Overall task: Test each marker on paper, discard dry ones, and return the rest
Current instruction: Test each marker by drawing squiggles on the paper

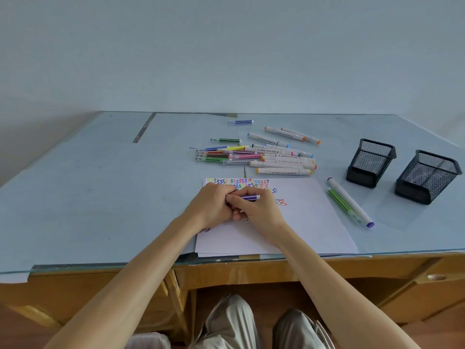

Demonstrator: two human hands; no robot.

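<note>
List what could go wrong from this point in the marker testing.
1. Both hands, left and right, grip the purple marker over the paper; if the cap comes off with a jerk, the tip could smear the test squiggles.
2. The two markers lying beside the paper, near the mesh holders, could be confused with the untested pile.
3. Loose round markers near the back edge, like the blue one, might roll off the desk.
</note>
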